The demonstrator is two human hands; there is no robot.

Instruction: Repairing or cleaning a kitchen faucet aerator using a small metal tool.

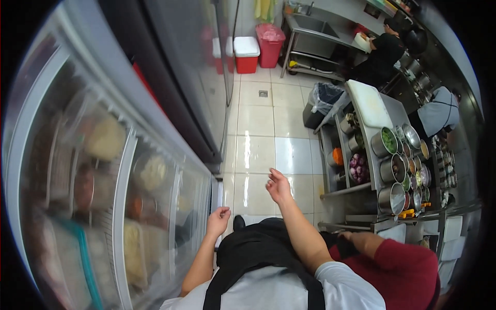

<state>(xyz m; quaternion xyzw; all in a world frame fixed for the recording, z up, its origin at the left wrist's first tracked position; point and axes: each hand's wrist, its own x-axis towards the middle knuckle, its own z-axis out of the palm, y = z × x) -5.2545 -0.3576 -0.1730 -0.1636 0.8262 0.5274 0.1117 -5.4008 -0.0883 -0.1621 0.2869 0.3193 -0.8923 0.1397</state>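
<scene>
My left hand (218,221) is raised beside the edge of a glass-front refrigerator (37,98). Its fingers are curled in, and nothing shows in them. Out in front of me, above the tiled floor, my right hand (278,187) is empty, with its fingers loosely bent and apart. Behind the refrigerator's glass, blurred, are clear food containers, one with pale contents (106,138) and one with a teal edge (85,258).
A person in a red shirt (400,268) stands close at my right. Beyond is a steel prep table (395,111) with a white cutting board (366,103) and several food pots. A lined bin (316,111) stands by it. Two people work farther back. Red bins (271,46) stand ahead.
</scene>
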